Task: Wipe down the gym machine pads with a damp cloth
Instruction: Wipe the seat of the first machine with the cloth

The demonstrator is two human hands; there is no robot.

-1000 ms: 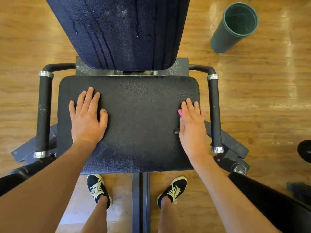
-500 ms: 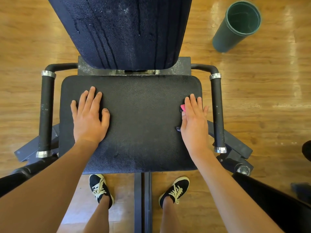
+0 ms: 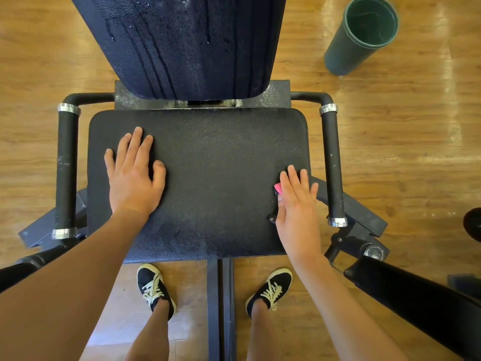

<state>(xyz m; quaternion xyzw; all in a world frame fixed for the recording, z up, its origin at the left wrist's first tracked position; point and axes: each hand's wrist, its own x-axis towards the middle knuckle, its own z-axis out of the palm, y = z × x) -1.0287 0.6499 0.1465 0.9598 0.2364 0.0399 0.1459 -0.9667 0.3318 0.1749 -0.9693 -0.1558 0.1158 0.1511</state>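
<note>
A black textured seat pad [image 3: 213, 178] lies below me, with the upright dark back pad [image 3: 187, 43] behind it, streaked with wet drip lines. My left hand [image 3: 132, 175] rests flat on the left part of the seat, fingers straight. At the seat's right edge, my right hand [image 3: 299, 209] presses flat on a pink cloth [image 3: 278, 188]. Only a small corner of the cloth shows beside my index finger; the rest is hidden under the palm.
Black foam-covered handles run along the left [image 3: 66, 168] and right [image 3: 333, 165] of the seat. A dark green cylindrical bin [image 3: 359, 40] stands on the wooden floor at the far right. My feet in black shoes [image 3: 156, 287] straddle the frame beam [image 3: 221, 308].
My right hand has slid toward me along the seat's right edge with the cloth under it. My left hand has stayed in place.
</note>
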